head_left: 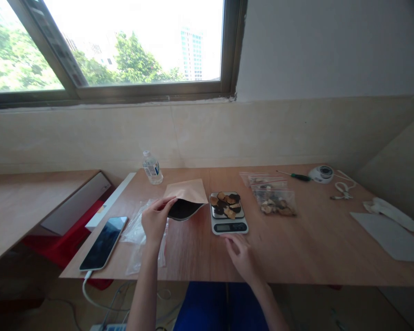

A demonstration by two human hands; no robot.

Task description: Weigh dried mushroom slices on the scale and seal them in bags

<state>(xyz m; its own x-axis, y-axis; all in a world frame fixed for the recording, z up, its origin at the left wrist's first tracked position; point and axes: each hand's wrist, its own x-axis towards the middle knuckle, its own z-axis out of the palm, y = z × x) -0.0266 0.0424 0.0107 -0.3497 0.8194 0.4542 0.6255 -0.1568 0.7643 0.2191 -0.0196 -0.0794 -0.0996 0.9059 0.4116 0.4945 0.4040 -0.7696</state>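
Left hand (pixel 156 221) pinches tan kraft-paper pouch (pixel 187 189) at left end of gaping mouth; pouch lies just right of fingertips, left of white rectangular digital scale (pixel 214 222). Right hand (pixel 243 259) grasps nothing, fingers loosely bent at scale's near edge; contact unclear. Brown and black dried slices (pixel 225 205) sit on scale, beyond right fingertips. Writing on far-left clear plastic bottle's (pixel 158 178) blue-white label (pixel 153 169): too small to read.
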